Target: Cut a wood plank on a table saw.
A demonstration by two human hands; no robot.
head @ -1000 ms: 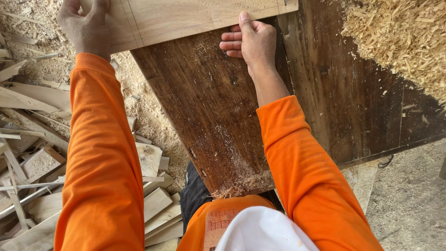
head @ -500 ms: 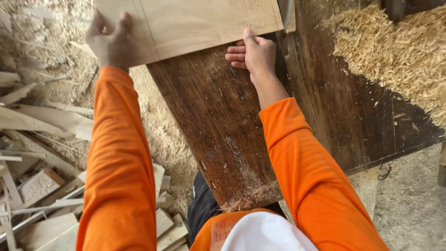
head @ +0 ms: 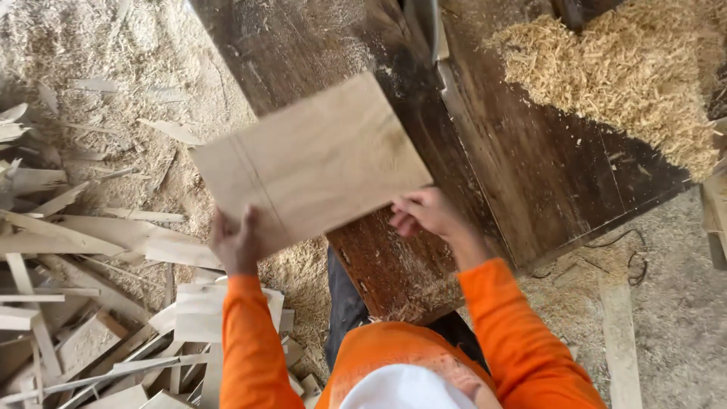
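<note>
Pale wooden board point(head: 314, 163) in left hand point(head: 236, 244) and right hand point(head: 425, 214)

No packages, labels, signs or screens appear anywhere in this view.
</note>
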